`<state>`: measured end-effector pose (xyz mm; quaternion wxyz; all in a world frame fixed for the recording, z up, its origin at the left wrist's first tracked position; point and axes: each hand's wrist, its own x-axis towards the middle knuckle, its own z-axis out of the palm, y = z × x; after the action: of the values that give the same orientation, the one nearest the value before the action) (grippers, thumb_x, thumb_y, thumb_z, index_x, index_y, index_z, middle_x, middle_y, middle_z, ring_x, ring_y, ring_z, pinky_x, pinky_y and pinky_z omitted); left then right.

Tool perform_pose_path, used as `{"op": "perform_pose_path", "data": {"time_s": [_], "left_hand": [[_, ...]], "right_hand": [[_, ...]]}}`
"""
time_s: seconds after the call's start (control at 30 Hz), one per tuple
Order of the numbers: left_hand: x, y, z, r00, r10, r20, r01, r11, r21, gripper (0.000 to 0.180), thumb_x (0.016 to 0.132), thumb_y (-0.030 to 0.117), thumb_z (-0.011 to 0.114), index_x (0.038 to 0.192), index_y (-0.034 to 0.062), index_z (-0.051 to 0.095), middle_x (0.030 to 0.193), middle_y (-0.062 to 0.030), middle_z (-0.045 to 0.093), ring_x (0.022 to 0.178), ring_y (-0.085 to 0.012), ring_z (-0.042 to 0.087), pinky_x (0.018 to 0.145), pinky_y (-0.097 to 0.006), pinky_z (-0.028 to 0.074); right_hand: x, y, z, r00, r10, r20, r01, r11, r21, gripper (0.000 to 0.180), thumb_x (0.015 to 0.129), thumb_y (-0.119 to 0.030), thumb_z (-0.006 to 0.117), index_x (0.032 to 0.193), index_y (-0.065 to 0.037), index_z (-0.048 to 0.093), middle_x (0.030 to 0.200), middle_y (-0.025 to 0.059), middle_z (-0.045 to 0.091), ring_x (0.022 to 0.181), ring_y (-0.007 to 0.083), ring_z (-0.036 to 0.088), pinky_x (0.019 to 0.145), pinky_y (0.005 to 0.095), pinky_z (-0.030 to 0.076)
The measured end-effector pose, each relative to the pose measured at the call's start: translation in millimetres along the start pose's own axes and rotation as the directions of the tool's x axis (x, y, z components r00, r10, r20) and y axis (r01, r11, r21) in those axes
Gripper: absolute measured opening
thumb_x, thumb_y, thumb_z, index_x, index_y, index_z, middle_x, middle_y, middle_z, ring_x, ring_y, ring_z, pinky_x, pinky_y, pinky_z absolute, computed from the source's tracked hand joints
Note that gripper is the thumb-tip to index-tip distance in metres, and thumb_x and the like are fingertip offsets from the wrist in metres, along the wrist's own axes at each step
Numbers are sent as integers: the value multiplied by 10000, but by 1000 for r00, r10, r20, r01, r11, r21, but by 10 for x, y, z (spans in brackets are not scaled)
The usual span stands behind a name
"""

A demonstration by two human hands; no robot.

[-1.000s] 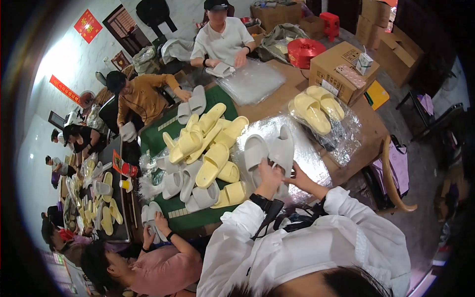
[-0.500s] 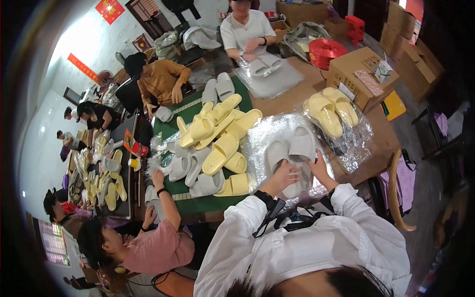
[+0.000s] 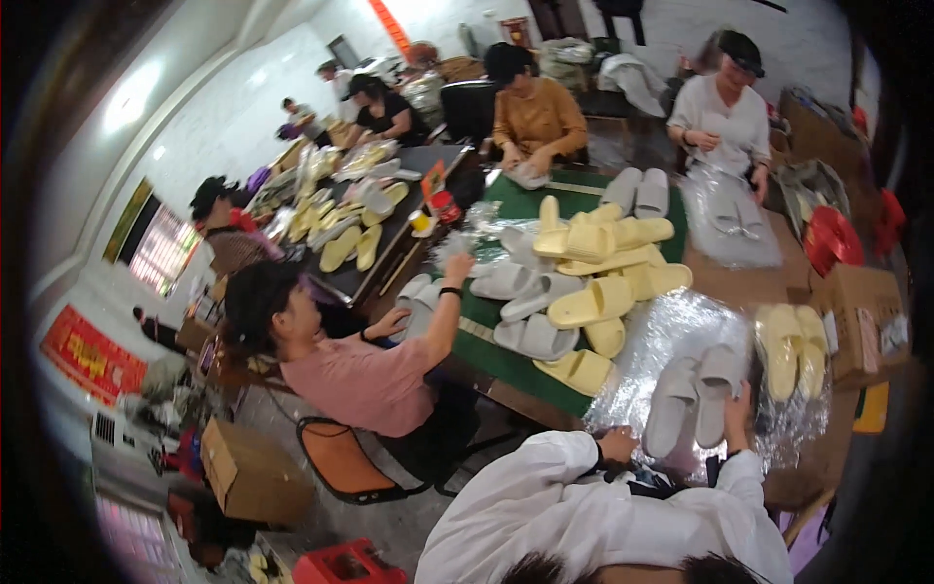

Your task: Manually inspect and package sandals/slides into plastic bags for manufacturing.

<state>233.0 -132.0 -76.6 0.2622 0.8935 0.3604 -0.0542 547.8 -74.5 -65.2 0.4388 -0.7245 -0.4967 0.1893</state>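
A pair of grey slippers lies on clear plastic film at the table's near right. My right hand grips the right-hand slipper's edge near its heel, thumb side against it. My left hand is low at the film's near left edge, apart from the slippers. Its fingers are small and partly hidden, so their grip does not show. Right of the film, a pair of yellow slippers rests on more clear plastic. Beyond my left hand is a pile of yellow slippers and grey slippers.
A green mat lies under the pile. A cardboard box and red twine roll are at the right. Co-workers handle slippers around the table, one in a pink shirt close on my left. An orange chair stands behind that person.
My view has swung left. My left hand has moved off the grey slippers to the film's near left edge. My right hand stays at the right slipper.
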Motion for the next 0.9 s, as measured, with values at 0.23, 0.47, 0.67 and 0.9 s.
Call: {"op": "perform_pose_path", "data": {"time_s": [0.23, 0.47, 0.67, 0.9], "left_hand": [[-57, -19, -73, 978, -31, -208, 40, 999, 37, 292, 663, 169, 566, 944, 98, 598, 1078, -233, 450, 1006, -363, 443, 804, -434, 377], [-49, -1, -188, 944, 66, -324, -23, 990, 136, 253, 698, 209, 518, 887, 86, 631, 1211, -245, 400, 1113, -389, 377, 886, -449, 329], [-84, -228, 46, 967, -1, -254, -7, 1000, -29, 292, 730, 238, 511, 955, 97, 633, 1300, -270, 294, 1197, -416, 288, 983, -473, 235], [-52, -307, 153, 963, 43, -266, -36, 999, 30, 325, 723, 218, 522, 1017, 108, 606, 1309, -251, 290, 1198, -398, 297, 981, -453, 254]], "right_hand": [[-123, -1032, 17, 968, 232, 98, -163, 874, -458, 396, 686, -150, 603, 1062, -83, 496, 1068, 194, 517, 993, 347, 490, 832, 406, 389], [-474, -432, 632, 914, 163, 373, -33, 943, -332, 215, 697, -177, 593, 902, -113, 598, 1213, 270, 400, 1135, 402, 376, 937, 395, 332], [-351, -688, 778, 879, 229, 419, -40, 910, -412, 373, 624, -268, 625, 957, -100, 633, 1296, 337, 222, 1205, 431, 263, 1016, 367, 242], [-148, -376, 763, 792, 242, 560, 58, 884, -463, 539, 634, -279, 610, 1097, -25, 501, 1278, 254, 314, 1163, 399, 326, 964, 427, 290]]}}
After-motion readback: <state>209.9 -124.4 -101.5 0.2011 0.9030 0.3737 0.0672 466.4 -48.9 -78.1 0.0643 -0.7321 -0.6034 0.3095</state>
